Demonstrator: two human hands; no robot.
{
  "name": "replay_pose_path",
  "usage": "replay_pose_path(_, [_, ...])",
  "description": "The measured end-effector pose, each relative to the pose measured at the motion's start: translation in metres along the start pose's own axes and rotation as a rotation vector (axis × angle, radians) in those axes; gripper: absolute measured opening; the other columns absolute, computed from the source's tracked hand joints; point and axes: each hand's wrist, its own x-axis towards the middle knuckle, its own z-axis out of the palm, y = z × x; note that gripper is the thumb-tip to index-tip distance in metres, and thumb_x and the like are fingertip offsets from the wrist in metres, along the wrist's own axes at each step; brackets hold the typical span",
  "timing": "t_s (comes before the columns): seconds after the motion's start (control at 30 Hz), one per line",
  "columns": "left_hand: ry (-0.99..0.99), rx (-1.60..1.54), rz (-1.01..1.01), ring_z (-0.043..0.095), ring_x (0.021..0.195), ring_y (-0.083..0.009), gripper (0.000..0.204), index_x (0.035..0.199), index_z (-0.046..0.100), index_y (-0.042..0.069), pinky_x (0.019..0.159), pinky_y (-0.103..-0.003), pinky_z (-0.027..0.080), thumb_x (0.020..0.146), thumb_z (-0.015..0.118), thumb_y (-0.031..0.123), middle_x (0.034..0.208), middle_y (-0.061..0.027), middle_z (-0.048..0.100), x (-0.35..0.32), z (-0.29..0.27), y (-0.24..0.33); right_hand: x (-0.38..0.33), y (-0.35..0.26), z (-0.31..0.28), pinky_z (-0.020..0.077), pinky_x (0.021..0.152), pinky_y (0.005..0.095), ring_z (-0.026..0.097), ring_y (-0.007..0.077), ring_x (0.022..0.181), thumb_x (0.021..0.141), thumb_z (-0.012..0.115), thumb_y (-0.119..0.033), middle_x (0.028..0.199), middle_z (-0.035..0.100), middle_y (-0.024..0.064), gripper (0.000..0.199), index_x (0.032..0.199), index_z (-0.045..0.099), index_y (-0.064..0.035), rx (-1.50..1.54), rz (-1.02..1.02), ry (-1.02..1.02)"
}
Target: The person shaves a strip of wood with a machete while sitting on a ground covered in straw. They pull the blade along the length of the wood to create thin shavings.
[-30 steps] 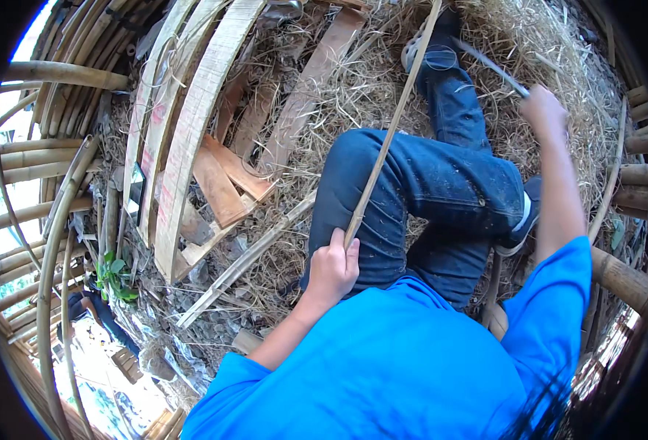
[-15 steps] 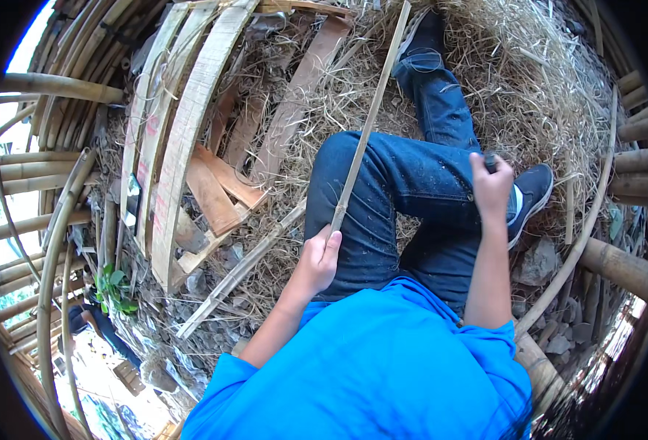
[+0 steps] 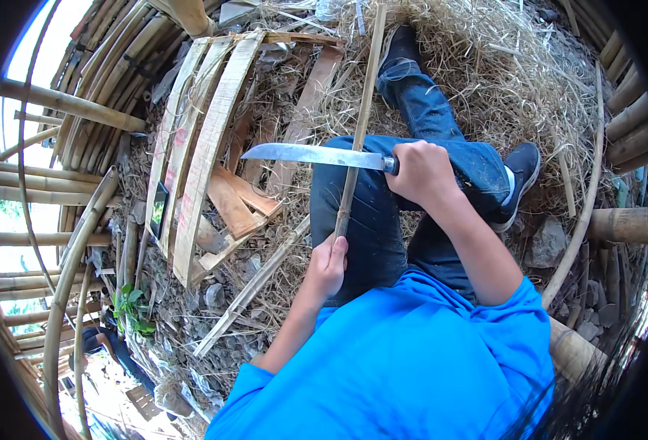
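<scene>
My left hand (image 3: pixel 327 269) is closed around the near end of a long, thin bamboo strip (image 3: pixel 359 139), thumb lying along it. The strip runs up and away across my bent knee in dark jeans. In my right hand (image 3: pixel 421 173) is the dark handle of a large knife (image 3: pixel 317 155) with a long, broad metal blade. That blade lies crosswise over the strip at knee height, its tip pointing left; whether it bites into the bamboo I cannot tell.
Left of my knee stands a wooden pallet (image 3: pixel 210 143) with loose boards and a dark phone (image 3: pixel 159 205) on it. Another bamboo strip (image 3: pixel 254 286) lies on the stony ground. Dry shavings (image 3: pixel 515 95) are heaped ahead. Bamboo poles (image 3: pixel 67 106) line the sides; another person (image 3: pixel 118 352) is at lower left.
My right hand has swung left from beside my shoe, bringing the knife blade across the bamboo strip. My left hand keeps its hold, and the whole view has shifted slightly.
</scene>
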Motion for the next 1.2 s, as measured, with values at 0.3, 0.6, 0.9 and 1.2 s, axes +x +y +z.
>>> replay_pose_path(0.3, [0.115,0.11,0.098,0.038,0.05,-0.0059,0.041,0.08,0.049,0.003,0.046,-0.024,0.03,0.102,0.035,0.036,0.061,0.0024,0.04,-0.007,0.006,0.002,0.027,0.006,-0.006,0.0556,0.066,0.0401,0.068,0.0336,0.07,0.064,0.066,-0.021,0.069,0.066,0.0197,0.018,0.066,0.068,-0.003,-0.096,-0.109,-0.011])
replay_pose_path(0.6, [0.121,0.129,0.153,0.034,0.047,-0.0026,0.036,0.095,0.052,0.0,0.042,-0.022,0.026,0.1,0.041,0.034,0.059,0.0053,0.037,-0.011,0.008,-0.012,0.133,0.154,-0.073,0.0498,0.087,0.0451,0.063,0.0329,0.104,0.081,0.056,-0.025,0.109,0.066,0.0186,0.032,0.105,0.066,-0.0065,-0.292,0.644,-0.009])
replay_pose_path(0.9, [0.032,-0.019,-0.032,0.036,0.051,-0.0036,0.037,0.079,0.043,0.009,0.043,-0.021,0.026,0.102,0.037,0.038,0.064,0.0049,0.035,0.012,-0.015,-0.013,0.028,0.288,-0.018,0.0492,0.077,0.0476,0.063,0.0422,0.089,0.076,0.06,-0.031,0.086,0.066,0.0251,0.033,0.085,0.069,-0.0001,0.012,0.786,0.11])
replay_pose_path(1.2, [0.134,0.1,-0.075,0.039,0.043,-0.0063,0.043,0.08,0.045,0.008,0.037,-0.023,0.031,0.101,0.035,0.044,0.055,0.0033,0.038,0.011,-0.02,-0.019,0.046,0.089,0.004,0.0529,0.064,0.0411,0.066,0.0344,0.07,0.072,0.065,-0.022,0.071,0.066,0.0183,0.018,0.079,0.071,-0.0065,0.353,0.249,0.152])
